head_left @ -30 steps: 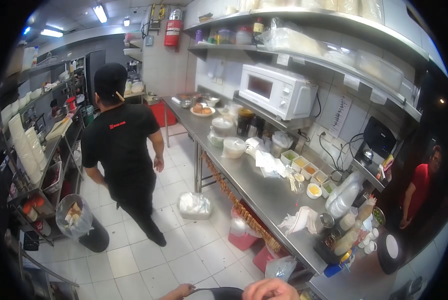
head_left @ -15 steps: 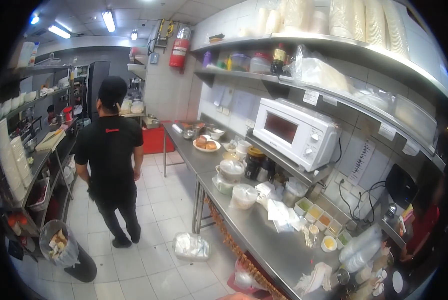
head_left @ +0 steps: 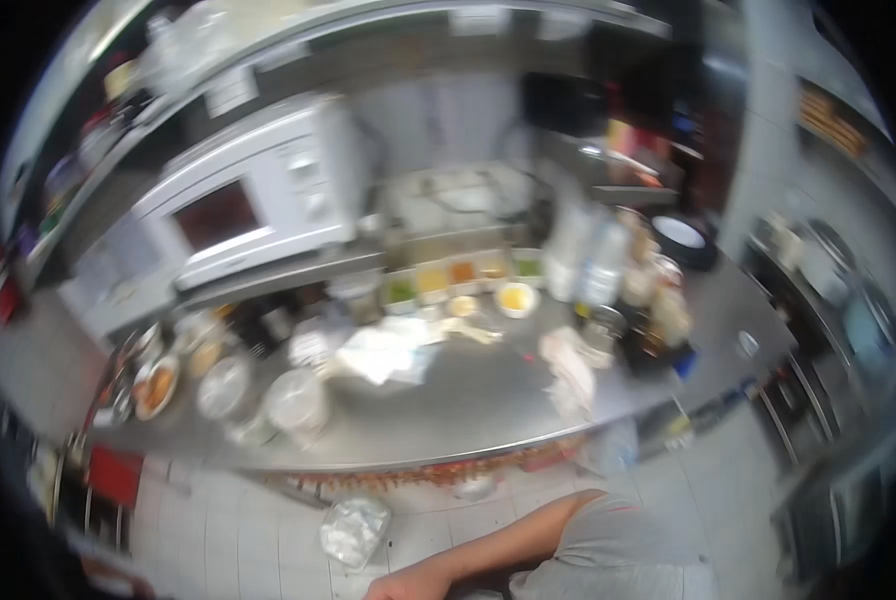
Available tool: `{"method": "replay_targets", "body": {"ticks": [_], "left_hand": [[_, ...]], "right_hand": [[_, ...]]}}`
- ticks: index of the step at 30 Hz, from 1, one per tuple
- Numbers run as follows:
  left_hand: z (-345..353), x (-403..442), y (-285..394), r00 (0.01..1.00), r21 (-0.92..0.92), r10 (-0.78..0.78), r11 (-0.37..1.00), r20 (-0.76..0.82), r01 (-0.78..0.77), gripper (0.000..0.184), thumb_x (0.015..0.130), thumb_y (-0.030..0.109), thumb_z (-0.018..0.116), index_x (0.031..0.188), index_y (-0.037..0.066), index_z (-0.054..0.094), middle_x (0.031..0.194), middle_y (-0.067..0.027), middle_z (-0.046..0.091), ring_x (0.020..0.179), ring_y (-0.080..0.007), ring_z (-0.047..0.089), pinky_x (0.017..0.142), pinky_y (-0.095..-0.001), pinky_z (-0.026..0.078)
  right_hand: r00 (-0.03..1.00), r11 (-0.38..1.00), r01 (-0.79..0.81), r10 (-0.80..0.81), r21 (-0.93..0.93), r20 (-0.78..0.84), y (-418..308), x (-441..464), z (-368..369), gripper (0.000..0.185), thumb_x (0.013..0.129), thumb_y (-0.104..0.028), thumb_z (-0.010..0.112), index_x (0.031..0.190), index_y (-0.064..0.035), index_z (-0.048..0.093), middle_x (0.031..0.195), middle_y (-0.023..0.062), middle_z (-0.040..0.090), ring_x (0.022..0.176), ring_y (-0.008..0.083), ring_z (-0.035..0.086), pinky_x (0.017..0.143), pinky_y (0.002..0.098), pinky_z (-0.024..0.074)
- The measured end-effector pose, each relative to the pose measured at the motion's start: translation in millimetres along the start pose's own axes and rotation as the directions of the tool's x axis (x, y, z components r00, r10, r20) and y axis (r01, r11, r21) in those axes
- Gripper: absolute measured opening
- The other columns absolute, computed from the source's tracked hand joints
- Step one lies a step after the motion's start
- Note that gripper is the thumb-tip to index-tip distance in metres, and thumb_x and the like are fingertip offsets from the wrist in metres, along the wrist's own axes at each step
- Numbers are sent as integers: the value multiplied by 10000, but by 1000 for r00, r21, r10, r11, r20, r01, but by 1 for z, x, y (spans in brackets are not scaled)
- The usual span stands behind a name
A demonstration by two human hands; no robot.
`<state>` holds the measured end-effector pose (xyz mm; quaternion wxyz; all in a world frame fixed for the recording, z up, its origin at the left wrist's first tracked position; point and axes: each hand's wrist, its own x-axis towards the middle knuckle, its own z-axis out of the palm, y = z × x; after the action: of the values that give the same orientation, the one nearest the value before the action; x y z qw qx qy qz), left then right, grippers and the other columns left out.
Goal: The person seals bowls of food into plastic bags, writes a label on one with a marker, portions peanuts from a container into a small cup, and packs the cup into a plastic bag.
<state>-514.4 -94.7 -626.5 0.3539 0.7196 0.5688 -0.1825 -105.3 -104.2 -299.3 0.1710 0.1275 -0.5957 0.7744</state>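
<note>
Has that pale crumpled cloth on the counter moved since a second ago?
No, not visibly: the cloth still lies near the front edge of the counter; the view itself has swung.

On the grey steel surface [head_left: 458, 410], a crumpled pale cloth [head_left: 571, 372] is laid right of flat white papers [head_left: 386, 350]; a boxy white microwave [head_left: 253, 195] is shelved far left. A clear plastic tub [head_left: 355, 531] is set nearer, on white tiled floor [head_left: 208, 530].

Below a pale wall [head_left: 398, 120], a long metal counter [head_left: 468, 400] overhangs white floor tiles [head_left: 208, 530].
</note>
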Motion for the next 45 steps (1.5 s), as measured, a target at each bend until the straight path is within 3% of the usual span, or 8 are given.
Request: {"method": "replay_targets", "body": {"ticks": [4,8,12,18,25,27,36,45], "left_hand": [[-59,96,54,978,117,191,973,85,-200,287,793,258,551,946,38,654,906,-203,640,895,-331,612,800,-400,477],[-104,146,103,956,211,253,937,145,-280,287,791,260,557,951,43,654,902,-197,642,893,-326,613,801,-397,478],[-105,196,177,939,237,288,914,191,-328,287,789,262,563,955,48,655,897,-191,644,891,-321,614,802,-393,478],[-134,292,376,928,263,322,894,187,-363,287,785,265,571,962,55,655,890,-183,646,888,-314,616,804,-388,479],[-119,339,472,920,286,260,894,292,-344,288,782,268,581,970,63,656,882,-173,649,885,-305,617,807,-382,480],[-122,346,487,917,308,237,889,321,-338,289,781,269,584,973,66,656,880,-171,650,884,-303,618,807,-380,480],[-106,365,543,924,274,213,912,318,-305,292,776,273,597,983,76,657,870,-158,654,879,-292,621,810,-372,481],[-97,337,535,957,199,140,961,256,-193,296,771,277,610,993,87,657,860,-146,658,875,-280,623,813,-365,483]], "right_hand": [[881,922,-76,-117,-380,-459,-36,-76,-15,180,891,-154,563,965,9,566,951,75,568,905,197,579,792,309,475],[430,754,-279,-456,-595,-779,-122,-191,11,121,848,-81,612,965,-47,606,981,38,564,881,129,564,778,263,471],[-19,572,-439,-777,-693,-629,-180,-322,34,78,837,-44,615,908,-12,621,911,31,597,842,107,580,752,242,472],[-581,584,-438,-764,-683,-281,-264,-601,4,104,846,-69,604,931,-13,628,849,36,639,724,102,603,684,234,500],[-583,648,-757,-726,-81,-364,-265,-786,-69,87,767,-28,623,842,-9,661,728,89,664,659,155,631,641,286,505],[-395,297,-918,-732,262,-555,-252,-801,-79,103,774,-25,597,831,-6,681,757,116,670,691,172,650,649,295,513],[-567,647,-762,-691,-33,-448,-278,-848,-109,134,740,5,631,863,-6,685,765,94,668,700,150,642,652,273,502],[-427,689,-642,-685,-336,-590,-316,-842,-160,109,772,-18,620,868,10,661,817,85,652,746,155,638,694,276,506]]}}
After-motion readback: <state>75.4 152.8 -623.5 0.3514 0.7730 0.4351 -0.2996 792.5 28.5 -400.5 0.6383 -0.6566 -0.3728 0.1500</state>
